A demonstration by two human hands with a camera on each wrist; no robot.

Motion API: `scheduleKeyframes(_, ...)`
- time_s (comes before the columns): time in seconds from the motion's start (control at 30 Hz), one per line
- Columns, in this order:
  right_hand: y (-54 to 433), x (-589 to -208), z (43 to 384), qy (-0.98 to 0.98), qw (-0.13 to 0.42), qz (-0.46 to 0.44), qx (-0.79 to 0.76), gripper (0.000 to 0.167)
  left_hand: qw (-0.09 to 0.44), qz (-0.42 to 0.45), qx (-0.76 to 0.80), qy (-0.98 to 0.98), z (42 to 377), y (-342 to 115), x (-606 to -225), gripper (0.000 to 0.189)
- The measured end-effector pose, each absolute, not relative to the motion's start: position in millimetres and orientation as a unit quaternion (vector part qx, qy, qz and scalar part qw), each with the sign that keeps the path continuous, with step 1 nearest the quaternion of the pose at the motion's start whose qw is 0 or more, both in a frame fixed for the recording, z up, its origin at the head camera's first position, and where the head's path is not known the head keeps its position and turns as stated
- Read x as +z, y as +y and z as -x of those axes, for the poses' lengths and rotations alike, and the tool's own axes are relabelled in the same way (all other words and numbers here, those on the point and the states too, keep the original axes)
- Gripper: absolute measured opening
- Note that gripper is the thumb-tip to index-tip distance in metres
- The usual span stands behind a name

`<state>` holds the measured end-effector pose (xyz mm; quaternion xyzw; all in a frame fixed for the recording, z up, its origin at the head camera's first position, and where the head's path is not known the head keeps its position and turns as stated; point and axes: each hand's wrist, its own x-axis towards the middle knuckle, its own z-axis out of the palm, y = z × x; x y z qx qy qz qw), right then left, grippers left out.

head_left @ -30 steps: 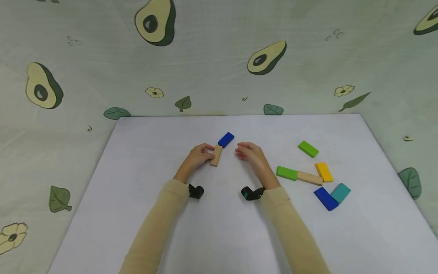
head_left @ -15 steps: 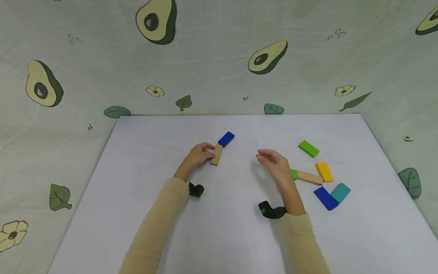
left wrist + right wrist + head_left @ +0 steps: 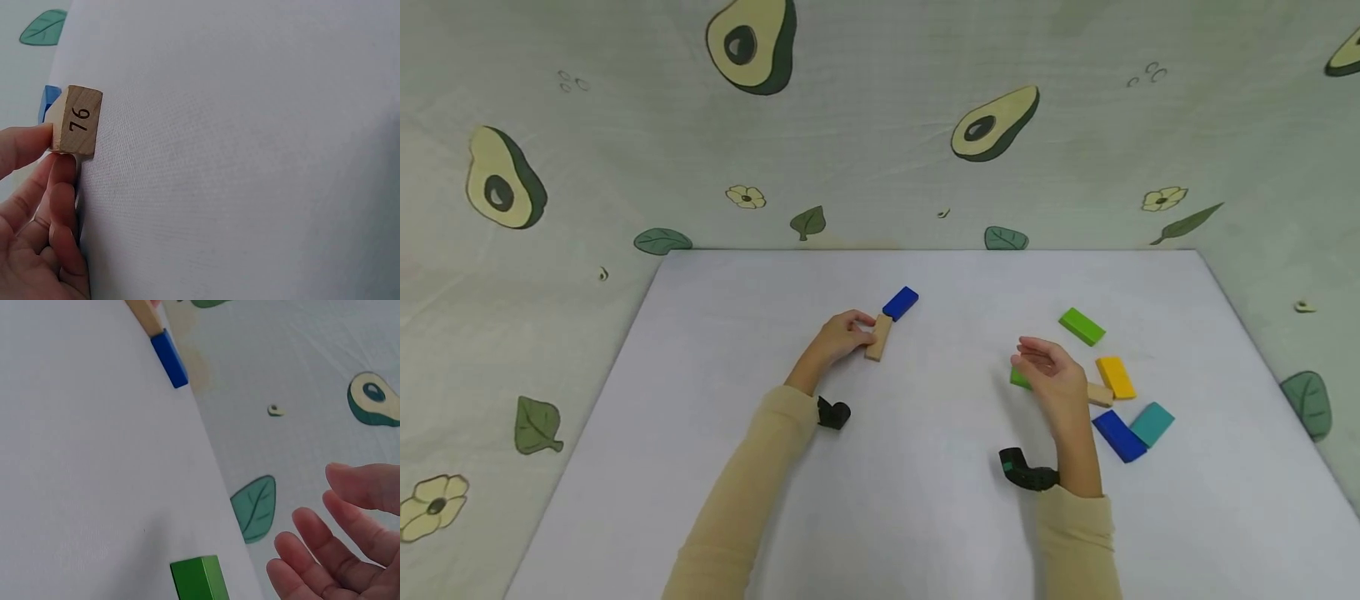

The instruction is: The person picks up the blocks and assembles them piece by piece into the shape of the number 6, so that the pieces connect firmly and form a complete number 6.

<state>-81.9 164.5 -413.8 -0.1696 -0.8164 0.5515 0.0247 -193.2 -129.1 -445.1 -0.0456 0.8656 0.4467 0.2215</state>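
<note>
Near the back middle of the white table, my left hand point(image 3: 841, 335) pinches a plain wooden block point(image 3: 880, 337) between thumb and fingers. In the left wrist view this block point(image 3: 81, 120) shows the number 76 on its end. A dark blue block point(image 3: 901, 303) meets its far end at an angle. My right hand point(image 3: 1056, 375) hovers with relaxed fingers and holds nothing. Under it in the head view lies a green block point(image 3: 1019, 377), partly covered, as is a second wooden block point(image 3: 1101, 394). The green block's end point(image 3: 200, 578) shows in the right wrist view.
Right of my right hand lie a yellow block point(image 3: 1116, 378), a second blue block point(image 3: 1120, 436) touching a teal block point(image 3: 1152, 425), and another green block point(image 3: 1082, 327) farther back. An avocado-print cloth point(image 3: 880, 125) hangs behind the white table point(image 3: 925, 517).
My right hand has moved right and slightly nearer, from beside the far blue block to above the green block. My left hand stays on the wooden block.
</note>
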Motion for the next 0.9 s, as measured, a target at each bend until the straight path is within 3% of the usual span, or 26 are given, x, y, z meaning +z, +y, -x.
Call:
scheduleKeyframes(0.37,194.8,-417.2,78.0,-0.848,0.003,0.178,0.499,0.050,0.227,0.052,0.450,0.862,191.7,-127.5,-438.8,0.033)
scheduleKeyframes(0.9,222.7,-440.3,75.9,-0.893,-0.032,0.078,0.442,0.055,0.227,0.049,0.447,0.864,193.7,-127.9,-442.0,0.033)
